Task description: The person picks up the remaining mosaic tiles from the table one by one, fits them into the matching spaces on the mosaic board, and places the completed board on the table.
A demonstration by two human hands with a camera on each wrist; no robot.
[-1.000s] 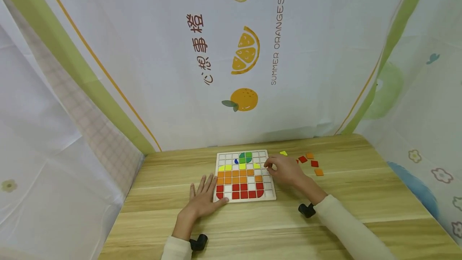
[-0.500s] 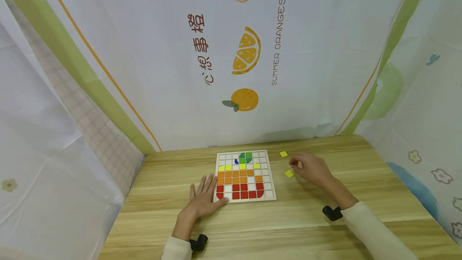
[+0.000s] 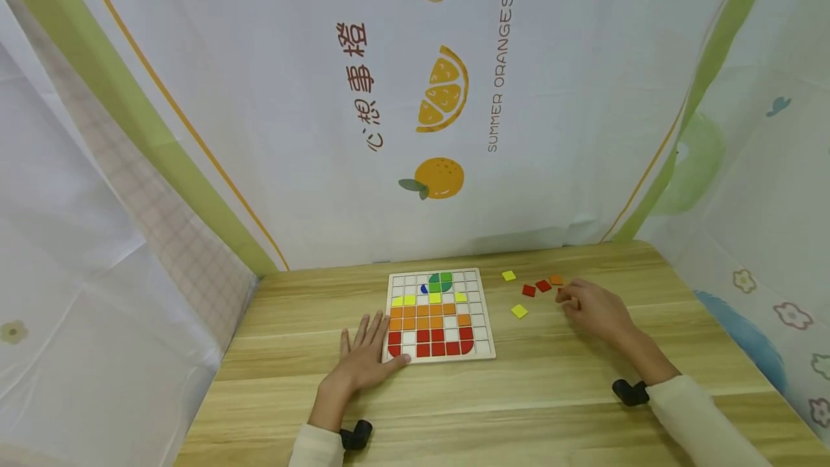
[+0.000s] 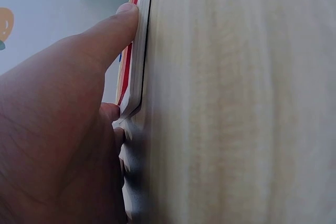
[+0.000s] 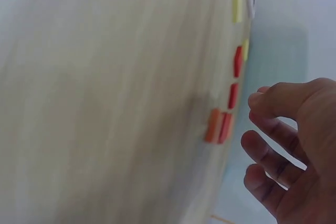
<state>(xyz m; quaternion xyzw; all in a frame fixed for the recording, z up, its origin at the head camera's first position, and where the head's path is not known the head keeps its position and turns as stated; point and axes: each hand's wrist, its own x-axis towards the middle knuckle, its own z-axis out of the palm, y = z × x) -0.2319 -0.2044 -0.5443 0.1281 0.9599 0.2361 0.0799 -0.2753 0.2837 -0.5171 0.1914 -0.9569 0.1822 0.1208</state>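
A square puzzle board (image 3: 482,347) lies flat on the table, with red, orange, yellow and green tiles plus a small blue piece in its grid. My left hand (image 3: 365,365) has its fingers spread at the board's left edge, and its thumb (image 4: 118,30) touches the near edge. Over the loose tiles on the right hovers my right hand (image 3: 599,312), fingers loosely bent. No tile shows between its fingertips in the right wrist view. Closest to it there are an orange tile (image 5: 213,125) and a red tile (image 5: 225,128), mostly hidden by the hand in the head view.
Between board and right hand lie two yellow tiles, the far one (image 3: 509,275) and the near one (image 3: 519,311). Two red tiles (image 3: 529,290) and an orange tile (image 3: 556,279) sit beyond. A printed curtain (image 3: 292,128) hangs behind the wooden table (image 3: 441,409).
My right hand has moved right from the board's edge, across the loose tiles. A yellow tile now shows on the table where it had been. The left hand stays put.
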